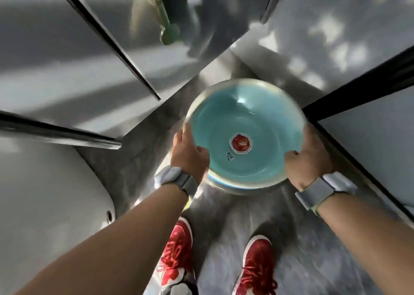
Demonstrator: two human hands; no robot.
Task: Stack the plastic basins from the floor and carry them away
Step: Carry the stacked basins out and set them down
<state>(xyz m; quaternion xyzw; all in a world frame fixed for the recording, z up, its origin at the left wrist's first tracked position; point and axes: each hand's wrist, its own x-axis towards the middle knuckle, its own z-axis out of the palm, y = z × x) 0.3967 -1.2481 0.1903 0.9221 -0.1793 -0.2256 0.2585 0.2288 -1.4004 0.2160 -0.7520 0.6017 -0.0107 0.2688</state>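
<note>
A stack of plastic basins point(246, 124) hangs in front of me above the floor. The top one is turquoise with a red round sticker at its bottom, and pale rims of other basins show beneath its near edge. My left hand point(190, 153) grips the left rim, thumb inside. On the opposite side my right hand point(307, 158) grips the right rim the same way. Both wrists wear grey bands.
I stand on grey stone floor point(224, 238) in red shoes point(177, 259). White panels with dark edges close in on the left point(67, 70) and right point(369, 138). A white rounded fixture point(44, 194) sits at lower left. A green object point(170, 32) lies ahead, blurred.
</note>
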